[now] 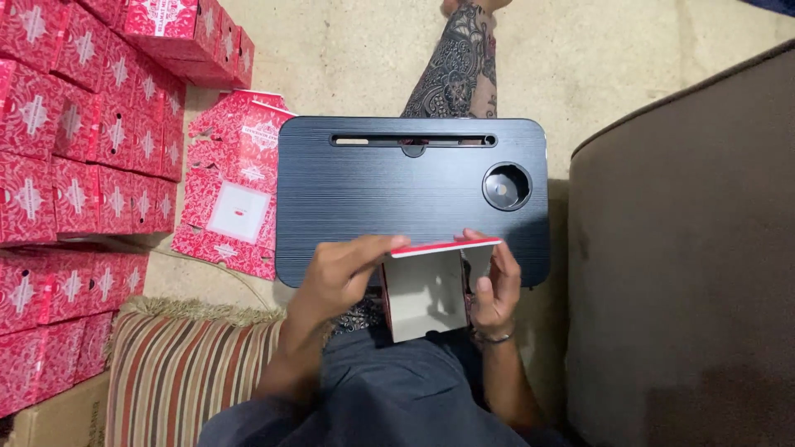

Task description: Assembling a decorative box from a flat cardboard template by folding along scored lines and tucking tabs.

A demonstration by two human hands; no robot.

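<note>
Both hands are gripping a half-folded red-and-white cardboard box [431, 285] at the black lap desk's [373, 190] six o'clock edge: left hand [335, 277] pressing its lid (fingers extended), right hand [495, 285] clasping its side.

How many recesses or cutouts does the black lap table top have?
2. A long narrow slot runs along the far edge of the lap table, and a round cup recess sits at its far right corner. The near edge is partly hidden by the hands and box.
</note>
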